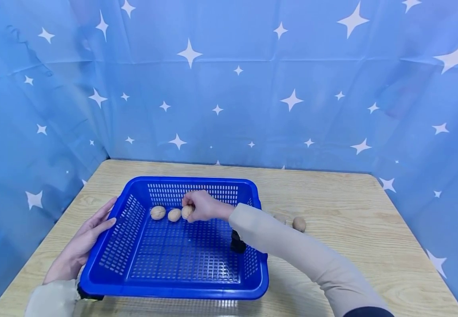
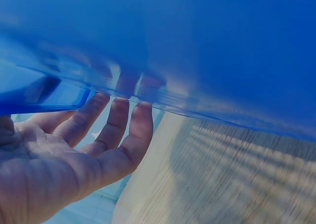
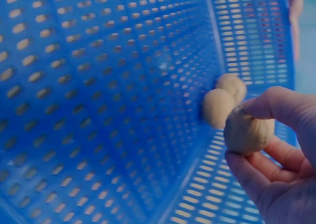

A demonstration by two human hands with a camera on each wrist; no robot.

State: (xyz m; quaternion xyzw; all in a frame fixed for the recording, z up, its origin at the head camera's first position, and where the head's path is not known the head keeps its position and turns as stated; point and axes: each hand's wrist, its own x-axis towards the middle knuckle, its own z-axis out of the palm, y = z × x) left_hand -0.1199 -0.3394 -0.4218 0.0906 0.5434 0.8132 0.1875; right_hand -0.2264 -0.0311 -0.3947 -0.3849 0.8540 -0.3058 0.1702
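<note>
A blue plastic basket (image 1: pixel 173 291) with slotted walls stands on the table. Inside, near its far wall, lie two walnuts, one at the left (image 1: pixel 157 213) and one beside it (image 1: pixel 174 215). Just right of them my right hand (image 1: pixel 204 206) pinches a third walnut (image 3: pixel 247 131) between thumb and fingers, low in the basket. My left hand (image 1: pixel 84 240) holds the basket's left side, its thumb lying over the rim. From the left wrist, the curled fingertips (image 2: pixel 141 110) press against the outside of the blue wall.
On the wooden table (image 1: pixel 332 198), right of the basket, lies a walnut (image 1: pixel 299 224). Another walnut (image 1: pixel 279 218) shows partly behind my right sleeve. A blue star-patterned curtain (image 1: pixel 237 88) hangs behind and at both sides of the table.
</note>
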